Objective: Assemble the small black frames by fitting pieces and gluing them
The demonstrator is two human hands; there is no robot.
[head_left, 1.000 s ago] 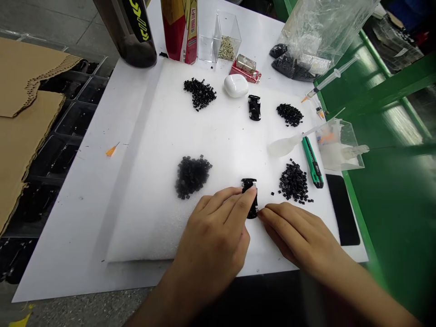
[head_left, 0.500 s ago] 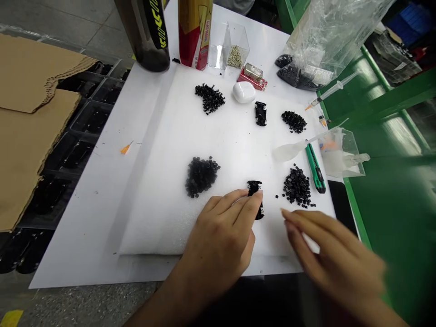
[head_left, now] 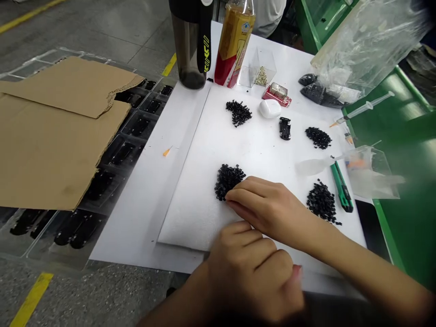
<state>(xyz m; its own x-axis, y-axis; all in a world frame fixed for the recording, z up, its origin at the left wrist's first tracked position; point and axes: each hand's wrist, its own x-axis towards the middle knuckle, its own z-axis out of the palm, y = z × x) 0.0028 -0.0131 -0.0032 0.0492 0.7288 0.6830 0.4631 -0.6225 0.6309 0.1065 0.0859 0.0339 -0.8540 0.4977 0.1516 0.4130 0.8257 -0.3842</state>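
Note:
My right hand (head_left: 272,206) reaches across, above my left hand, with its fingertips pinched at the lower right edge of a pile of small black square pieces (head_left: 227,178). Whatever those fingertips pinch is hidden or too small to make out. My left hand (head_left: 250,268) is curled closed at the front edge of the white foam sheet (head_left: 194,200), and its contents are out of sight. A slim black part with small metal bits (head_left: 285,128) lies farther back on the foam. To the right sits another pile of black pieces (head_left: 321,200).
Two more black piles (head_left: 239,113) (head_left: 318,137) lie at the back, near a white rounded case (head_left: 270,109). A green utility knife (head_left: 341,187), syringe (head_left: 366,106) and clear box (head_left: 374,175) line the right. A dark bottle (head_left: 190,50) stands behind; cardboard (head_left: 57,145) covers trays at left.
My right hand has swung left, from beside the right pile to the left one. My left hand has curled closed and drawn back; the black part under its fingers is now out of sight. The view has shifted left.

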